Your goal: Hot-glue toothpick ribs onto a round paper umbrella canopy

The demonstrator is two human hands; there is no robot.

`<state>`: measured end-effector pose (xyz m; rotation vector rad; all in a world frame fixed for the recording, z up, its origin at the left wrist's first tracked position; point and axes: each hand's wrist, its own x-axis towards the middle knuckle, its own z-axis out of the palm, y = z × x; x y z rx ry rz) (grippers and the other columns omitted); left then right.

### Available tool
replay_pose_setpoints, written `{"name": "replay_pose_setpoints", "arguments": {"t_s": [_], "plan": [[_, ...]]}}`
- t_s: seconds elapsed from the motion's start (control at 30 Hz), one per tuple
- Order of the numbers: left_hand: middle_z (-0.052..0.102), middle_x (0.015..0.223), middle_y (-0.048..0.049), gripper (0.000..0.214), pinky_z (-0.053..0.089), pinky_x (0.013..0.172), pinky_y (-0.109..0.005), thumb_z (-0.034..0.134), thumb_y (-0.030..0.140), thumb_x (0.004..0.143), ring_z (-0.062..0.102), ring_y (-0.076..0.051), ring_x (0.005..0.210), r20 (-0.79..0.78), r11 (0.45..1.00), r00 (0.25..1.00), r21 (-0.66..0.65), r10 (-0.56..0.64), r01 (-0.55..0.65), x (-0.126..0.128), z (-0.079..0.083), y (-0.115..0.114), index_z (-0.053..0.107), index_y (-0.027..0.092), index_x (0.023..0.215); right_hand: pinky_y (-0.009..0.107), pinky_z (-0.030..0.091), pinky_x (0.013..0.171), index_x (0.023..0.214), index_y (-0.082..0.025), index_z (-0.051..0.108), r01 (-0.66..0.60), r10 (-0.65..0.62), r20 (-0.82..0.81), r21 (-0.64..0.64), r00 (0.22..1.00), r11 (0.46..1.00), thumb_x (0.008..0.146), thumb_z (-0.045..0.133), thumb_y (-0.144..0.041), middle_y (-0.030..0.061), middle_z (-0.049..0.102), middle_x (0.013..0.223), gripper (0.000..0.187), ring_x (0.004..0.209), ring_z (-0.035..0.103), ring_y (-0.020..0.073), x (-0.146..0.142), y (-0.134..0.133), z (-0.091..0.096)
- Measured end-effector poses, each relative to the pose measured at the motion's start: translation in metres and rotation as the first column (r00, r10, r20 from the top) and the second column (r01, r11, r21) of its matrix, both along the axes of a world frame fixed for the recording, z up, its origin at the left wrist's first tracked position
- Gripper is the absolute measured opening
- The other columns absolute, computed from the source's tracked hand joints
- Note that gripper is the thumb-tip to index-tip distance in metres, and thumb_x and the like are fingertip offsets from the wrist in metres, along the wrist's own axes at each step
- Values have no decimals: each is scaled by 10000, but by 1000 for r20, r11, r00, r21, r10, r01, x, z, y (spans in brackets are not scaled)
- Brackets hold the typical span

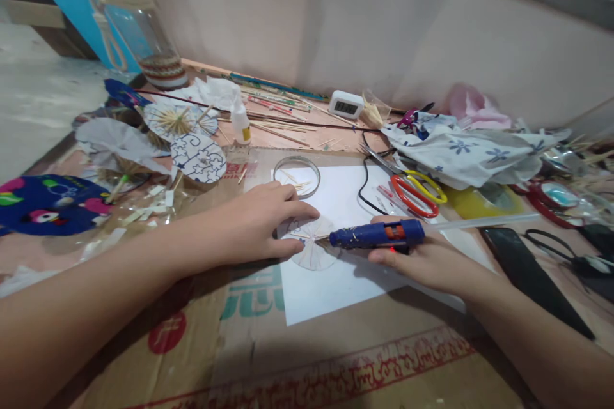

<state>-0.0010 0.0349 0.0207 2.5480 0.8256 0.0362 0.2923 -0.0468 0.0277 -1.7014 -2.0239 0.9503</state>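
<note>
My right hand [426, 265] is wrapped round a blue hot glue gun [378, 234], and a clear glue stick [484, 222] juts out of its back end. The nozzle points left, at the middle of a small round disc [314, 259] with thin spokes radiating from its centre. My left hand [261, 220] rests at the disc's left edge, thumb and forefinger apart and touching it; its other fingers are partly hidden. Under the disc lies a white sheet of paper [307, 303]. Just beyond my left hand, a metal ring [318, 184] surrounds several toothpicks [300, 186].
Small parasols [198, 158] and a dark blue patterned disc [52, 204] crowd the left, near a glass bottle [139, 32]. Scissors [415, 195], patterned cloth [480, 150], yellow tape [484, 201] and a black phone [535, 278] lie right. A white digital clock [346, 104] stands behind. Cardboard [268, 358] covers the tabletop.
</note>
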Motion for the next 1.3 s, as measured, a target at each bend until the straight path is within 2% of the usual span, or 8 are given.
{"name": "replay_pose_setpoints", "arguments": {"t_s": [0.2,0.4,0.6,0.93,1.13,1.3], "plan": [[640,1144,-65,484,443,893,-362,700,416,930,607,-272,1039,-1,1000,1000,2,-2,2,1,1,0,670,308,1401,397,656,635,864,-295,796,-23,23,-19,-16,1000,1000,833,752,-468,25,830,830,182,740,783,286,1,1,2],[640,1132,-66,486,449,893,-357,699,421,927,608,-268,1031,-4,1000,1000,4,-2,2,1,3,0,673,301,1398,419,661,673,886,-284,809,-25,25,2,-38,1000,999,831,755,-490,44,834,873,220,789,788,310,3,0,1],[639,1139,-72,491,455,912,-363,685,422,935,610,-270,1041,-25,1000,1000,-3,-1,0,1,5,-1,668,295,1409,423,651,753,954,-268,836,-23,27,35,-104,999,994,839,725,-575,57,843,953,346,891,790,330,2,1,5],[637,1148,-74,505,455,918,-372,687,437,936,606,-276,1039,-28,1000,1000,-15,8,-8,3,5,0,658,304,1423,426,653,785,967,-281,831,-27,30,13,-150,999,988,832,717,-592,43,845,979,358,929,787,331,3,1,7],[634,1155,-72,502,454,912,-367,693,439,934,610,-275,1028,-41,1000,999,-11,10,-10,2,3,0,660,307,1418,411,648,810,945,-274,828,-57,52,-35,-190,998,980,837,714,-532,36,849,972,302,924,786,318,0,2,11],[635,1151,-69,502,455,920,-369,696,442,931,611,-277,1035,-38,1000,999,-8,11,-12,1,3,0,662,307,1413,402,648,820,994,-274,848,-65,59,-40,-193,997,979,848,725,-544,34,850,988,330,931,784,312,2,2,11]]}}
